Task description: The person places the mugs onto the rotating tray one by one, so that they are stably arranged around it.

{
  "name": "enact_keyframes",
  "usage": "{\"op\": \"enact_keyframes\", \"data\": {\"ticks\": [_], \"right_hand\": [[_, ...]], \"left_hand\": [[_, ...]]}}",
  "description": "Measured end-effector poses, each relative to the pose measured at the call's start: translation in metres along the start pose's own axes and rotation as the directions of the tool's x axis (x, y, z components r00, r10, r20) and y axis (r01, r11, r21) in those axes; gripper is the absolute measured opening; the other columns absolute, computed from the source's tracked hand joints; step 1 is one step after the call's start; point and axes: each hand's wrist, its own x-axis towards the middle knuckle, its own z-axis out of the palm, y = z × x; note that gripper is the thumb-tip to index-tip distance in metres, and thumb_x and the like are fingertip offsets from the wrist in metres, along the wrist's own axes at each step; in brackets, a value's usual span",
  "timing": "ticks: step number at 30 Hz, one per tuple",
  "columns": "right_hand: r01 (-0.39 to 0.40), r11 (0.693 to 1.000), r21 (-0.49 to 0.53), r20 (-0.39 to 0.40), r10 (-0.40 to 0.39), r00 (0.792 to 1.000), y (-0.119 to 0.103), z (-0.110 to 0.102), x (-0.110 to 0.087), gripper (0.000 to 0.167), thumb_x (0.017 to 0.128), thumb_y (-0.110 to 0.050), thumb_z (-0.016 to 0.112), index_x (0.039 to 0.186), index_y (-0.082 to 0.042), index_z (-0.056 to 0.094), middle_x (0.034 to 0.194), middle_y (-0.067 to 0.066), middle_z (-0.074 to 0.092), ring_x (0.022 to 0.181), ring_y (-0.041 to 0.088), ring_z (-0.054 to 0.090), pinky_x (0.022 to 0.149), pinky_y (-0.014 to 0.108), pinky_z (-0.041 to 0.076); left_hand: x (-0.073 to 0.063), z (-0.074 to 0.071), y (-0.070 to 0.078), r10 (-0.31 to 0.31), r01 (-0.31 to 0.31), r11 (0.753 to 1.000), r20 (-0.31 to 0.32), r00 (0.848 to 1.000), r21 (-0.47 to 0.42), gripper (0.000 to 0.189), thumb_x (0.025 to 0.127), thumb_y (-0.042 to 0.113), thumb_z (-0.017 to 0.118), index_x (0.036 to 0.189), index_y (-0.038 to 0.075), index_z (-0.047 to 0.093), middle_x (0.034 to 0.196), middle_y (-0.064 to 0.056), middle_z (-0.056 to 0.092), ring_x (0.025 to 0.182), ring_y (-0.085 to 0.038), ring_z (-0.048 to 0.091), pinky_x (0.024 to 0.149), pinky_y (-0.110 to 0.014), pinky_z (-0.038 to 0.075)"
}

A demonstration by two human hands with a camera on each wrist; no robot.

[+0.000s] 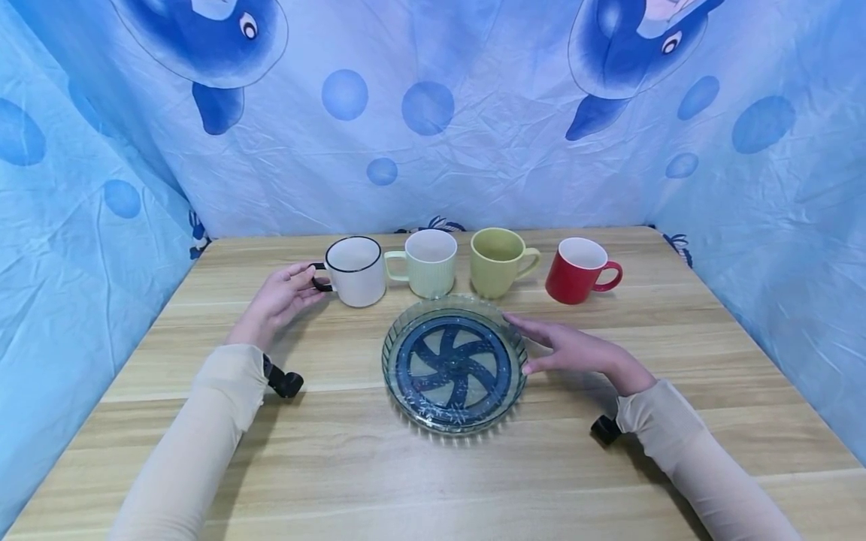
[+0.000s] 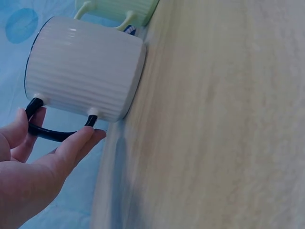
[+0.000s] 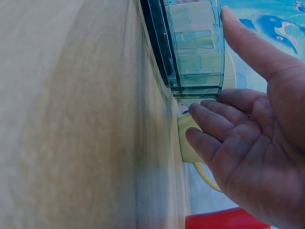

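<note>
Head view: fingers of the left hand (image 1: pixel 283 294) are gripping the white mug (image 1: pixel 358 282) by its handle; the right hand's (image 1: pixel 578 350) spread fingers are touching the glass dish (image 1: pixel 454 368) on the table (image 1: pixel 304 466). Sliding the mug sideways would be risking knocking the adjacent pale green mug (image 1: pixel 433 274).

Left wrist view: pale green mug (image 2: pixel 119 7), cropped at top. Right wrist view: glass dish (image 3: pixel 200 47), cropped above; red mug (image 3: pixel 224 220), cropped below; yellow-green mug (image 3: pixel 189 145), partly hidden by the right hand (image 3: pixel 262 143).
</note>
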Motion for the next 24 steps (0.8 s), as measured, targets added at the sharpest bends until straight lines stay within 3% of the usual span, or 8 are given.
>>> {"op": "enact_keyframes", "data": {"ticks": [11,24], "right_hand": [[-0.011,1.000,-0.013,-0.001,0.011,1.000,0.0006,-0.0001,0.0000,0.092,0.084,-0.031,0.075,0.155,-0.011,0.020,0.161,0.013,0.024,0.148,0.035,0.024,0.117,0.055,0.030],[-0.006,1.000,-0.011,0.002,0.006,1.000,0.0022,0.0000,0.0006,0.091,0.085,-0.029,0.074,0.155,-0.011,0.020,0.160,0.014,0.025,0.148,0.036,0.024,0.117,0.055,0.030]], "left_hand": [[-0.0002,0.0046,-0.0043,0.065,-0.065,0.998,-0.065,0.996,0.016,0.019,0.102,0.013,0.045,0.097,0.017,0.063,0.084,0.001,0.073,0.084,-0.011,0.071,0.078,-0.022,0.060],[-0.0062,0.0060,-0.0037,0.122,-0.106,0.990,-0.186,0.975,0.092,0.016,0.101,0.017,0.046,0.094,0.015,0.061,0.082,0.006,0.075,0.077,-0.010,0.072,0.072,-0.020,0.060]]}}
